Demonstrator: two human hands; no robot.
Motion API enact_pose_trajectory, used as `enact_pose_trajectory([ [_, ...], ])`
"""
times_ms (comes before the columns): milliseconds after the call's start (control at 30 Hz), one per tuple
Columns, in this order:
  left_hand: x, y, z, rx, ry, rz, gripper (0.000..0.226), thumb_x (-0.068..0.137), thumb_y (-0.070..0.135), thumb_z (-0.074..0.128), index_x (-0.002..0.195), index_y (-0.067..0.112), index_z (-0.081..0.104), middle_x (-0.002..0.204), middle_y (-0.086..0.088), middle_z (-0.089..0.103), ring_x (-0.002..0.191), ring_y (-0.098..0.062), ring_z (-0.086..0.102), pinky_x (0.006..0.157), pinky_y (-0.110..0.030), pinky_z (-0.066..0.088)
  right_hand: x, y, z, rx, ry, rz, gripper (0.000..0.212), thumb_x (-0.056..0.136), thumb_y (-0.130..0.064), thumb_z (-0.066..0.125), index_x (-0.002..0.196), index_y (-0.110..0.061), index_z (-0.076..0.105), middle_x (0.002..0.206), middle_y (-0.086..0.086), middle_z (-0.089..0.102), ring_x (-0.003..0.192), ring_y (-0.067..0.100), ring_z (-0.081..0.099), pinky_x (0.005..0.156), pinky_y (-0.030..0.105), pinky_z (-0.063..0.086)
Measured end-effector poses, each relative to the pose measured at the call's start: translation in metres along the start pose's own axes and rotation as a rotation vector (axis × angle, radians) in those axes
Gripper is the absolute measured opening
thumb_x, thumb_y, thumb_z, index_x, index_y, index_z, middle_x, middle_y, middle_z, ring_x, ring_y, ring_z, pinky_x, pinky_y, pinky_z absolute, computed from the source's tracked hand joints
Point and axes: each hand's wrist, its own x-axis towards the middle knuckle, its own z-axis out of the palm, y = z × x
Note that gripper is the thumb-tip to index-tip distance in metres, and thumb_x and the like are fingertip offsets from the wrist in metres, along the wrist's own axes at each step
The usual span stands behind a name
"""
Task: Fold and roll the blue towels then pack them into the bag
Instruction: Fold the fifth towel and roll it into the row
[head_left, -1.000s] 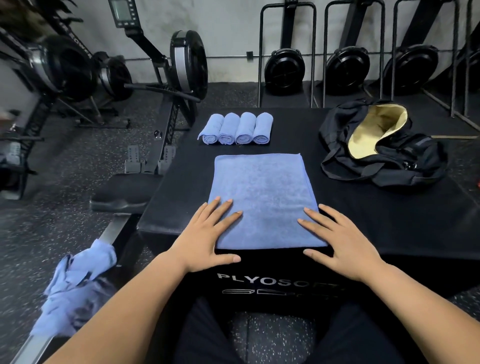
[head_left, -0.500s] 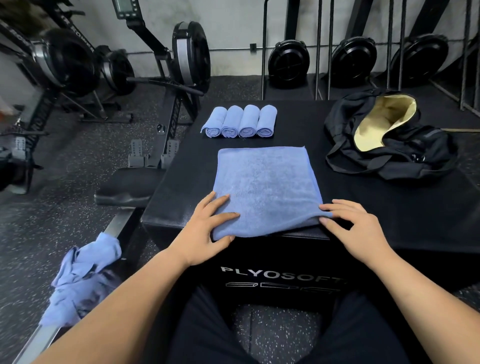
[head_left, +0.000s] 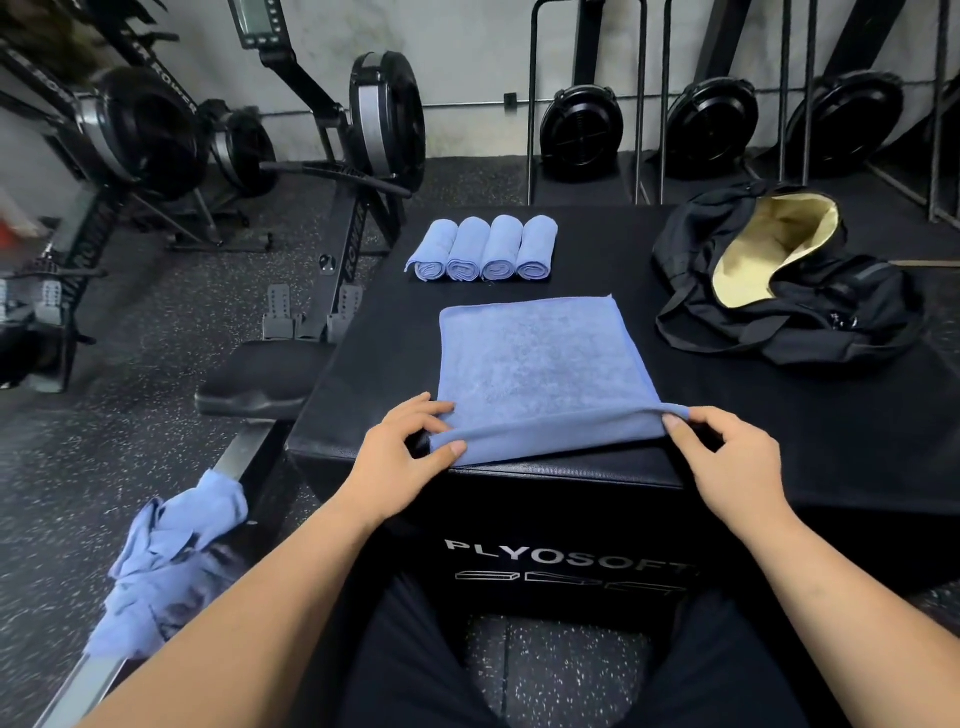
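Towel: the blue towel (head_left: 535, 364) lies flat on the box (head_left: 519, 514), its near edge lifted.
Left: the left grip (head_left: 402, 449) pinches the towel's near left corner.
Right: the right grip (head_left: 727, 457) pinches its near right corner.
Rolls: four rolled towels (head_left: 485, 249) lie side by side behind it.
Bag: the black bag (head_left: 810, 319) lies open at far right, yellow lining showing.
Writing: "PLYOSOFT" in white on the box front.

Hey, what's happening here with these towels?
A person's left hand and right hand pinch the near corners of a folded blue towel on a black plyo box, its near edge lifted, likely to start rolling. Four rolled towels lie behind it. The open black bag lies to the right, no towels visible inside. Loose blue towels are heaped at lower left.
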Motion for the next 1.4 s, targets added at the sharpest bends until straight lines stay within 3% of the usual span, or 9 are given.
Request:
enact_pose_trajectory([
  [100, 0.004, -0.002, -0.001, -0.082, 0.023, -0.059, 0.009, 0.092, 0.025, 0.082, 0.087, 0.021, 0.076, 0.125, 0.020, 0.073, 0.141, 0.005, 0.047, 0.120, -0.032, 0.036, 0.001, 0.000, 0.001, 0.028, 0.029, 0.013, 0.019, 0.094, -0.039, 0.074, 0.108, -0.027, 0.079, 0.101, -0.010, 0.075, 0.099, 0.012, 0.068, 0.093, 0.032, 0.051],
  [267, 0.009, -0.001, -0.001, -0.183, 0.095, -0.174, 0.018, 0.097, 0.033, 0.076, 0.085, 0.022, 0.082, 0.123, 0.009, 0.075, 0.127, 0.006, 0.059, 0.113, -0.032, 0.043, 0.002, -0.001, -0.002, 0.080, 0.010, 0.030, 0.014, 0.090, -0.037, 0.081, 0.100, -0.027, 0.079, 0.097, -0.011, 0.076, 0.097, 0.008, 0.070, 0.094, 0.031, 0.052],
  [367, 0.009, 0.002, -0.002, -0.250, 0.106, -0.213, 0.029, 0.100, 0.035, 0.072, 0.087, 0.010, 0.079, 0.117, 0.012, 0.076, 0.088, -0.005, 0.067, 0.093, -0.035, 0.050, 0.003, -0.001, -0.005, 0.101, -0.017, 0.048, 0.012, 0.088, -0.037, 0.083, 0.095, -0.029, 0.078, 0.094, -0.012, 0.076, 0.096, 0.008, 0.070, 0.092, 0.030, 0.051],
  [433, 0.008, 0.006, -0.002, -0.256, 0.110, -0.204, 0.028, 0.102, 0.032, 0.069, 0.095, 0.007, 0.078, 0.095, 0.009, 0.075, 0.065, -0.012, 0.048, 0.075, -0.032, 0.045, 0.002, -0.003, -0.006, 0.093, -0.043, 0.046, 0.011, 0.088, -0.038, 0.083, 0.095, -0.032, 0.077, 0.091, -0.014, 0.076, 0.095, 0.006, 0.070, 0.088, 0.028, 0.050],
  [567, 0.006, 0.007, 0.000, -0.139, 0.078, -0.160, 0.019, 0.104, 0.036, 0.066, 0.097, 0.025, 0.079, 0.083, -0.010, 0.071, 0.063, -0.012, 0.045, 0.068, -0.031, 0.044, -0.002, -0.006, -0.006, 0.054, -0.077, 0.042, 0.012, 0.087, -0.040, 0.082, 0.094, -0.034, 0.075, 0.082, -0.021, 0.075, 0.094, 0.005, 0.070, 0.084, 0.028, 0.048],
  [867, 0.007, 0.031, -0.009, -0.057, 0.108, -0.128, 0.027, 0.102, 0.034, 0.069, 0.080, 0.021, 0.075, 0.067, -0.011, 0.059, 0.063, -0.011, 0.049, 0.061, -0.022, 0.045, -0.015, -0.017, -0.023, 0.144, -0.134, 0.038, 0.013, 0.088, -0.024, 0.084, 0.083, -0.023, 0.073, 0.062, 0.004, 0.066, 0.061, 0.010, 0.053, 0.073, 0.025, 0.048],
  [1067, 0.062, 0.041, 0.004, -0.105, 0.248, -0.226, 0.007, 0.099, 0.033, 0.072, 0.102, 0.028, 0.075, 0.078, 0.002, 0.074, 0.069, -0.002, 0.062, 0.075, -0.027, 0.049, 0.046, -0.035, -0.010, 0.100, -0.034, 0.053, 0.009, 0.091, -0.035, 0.079, 0.093, -0.026, 0.077, 0.073, -0.010, 0.076, 0.076, 0.009, 0.068, 0.080, 0.032, 0.051],
  [1233, 0.062, 0.025, 0.013, 0.079, 0.063, -0.215, 0.045, 0.094, 0.024, 0.074, 0.133, 0.042, 0.059, 0.086, 0.010, 0.073, 0.084, -0.001, 0.065, 0.077, -0.018, 0.046, 0.063, -0.024, 0.007, -0.133, -0.238, 0.029, 0.042, 0.091, -0.028, 0.074, 0.131, -0.039, 0.064, 0.084, -0.013, 0.074, 0.090, 0.011, 0.067, 0.086, 0.034, 0.048],
  [1400, 0.049, 0.016, 0.010, 0.147, 0.040, -0.206, 0.043, 0.093, 0.023, 0.077, 0.135, 0.032, 0.070, 0.107, 0.016, 0.073, 0.088, 0.002, 0.065, 0.089, -0.020, 0.051, 0.039, -0.014, 0.009, -0.148, -0.166, -0.088, 0.032, 0.092, -0.011, 0.071, 0.107, -0.039, 0.077, 0.095, -0.015, 0.073, 0.080, 0.001, 0.063, 0.075, 0.014, 0.043],
])
